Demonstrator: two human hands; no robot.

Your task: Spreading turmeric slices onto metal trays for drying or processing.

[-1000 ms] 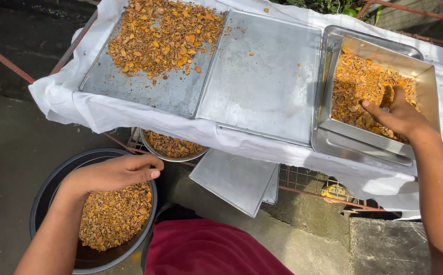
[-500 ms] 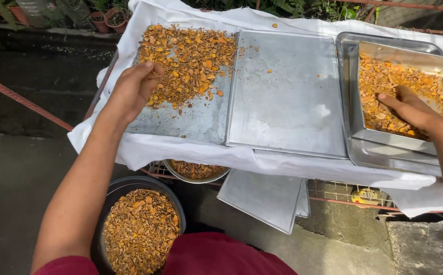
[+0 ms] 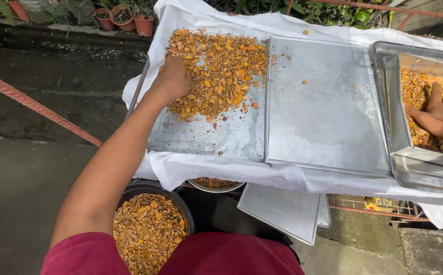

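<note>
Outdoors, a white cloth point(image 3: 282, 175) drapes the worktop by a concrete path. At its middle lies a bare flat metal tray point(image 3: 328, 107), my landmark. Left of it, a second flat steel tray point(image 3: 216, 137) carries a heap of orange-yellow dried chips point(image 3: 221, 66); the left hand point(image 3: 171, 79) rests on the heap's near-left edge, fingers curled loosely into the pieces, seemingly spreading them. Right of it, the right hand point(image 3: 435, 114) lies open on more chips inside a deep steel pan point(image 3: 402, 153). Below, a dark round tub point(image 3: 147, 229) holds more. Spreading further seems to call for sweeping towards the tray's bare near end.
</note>
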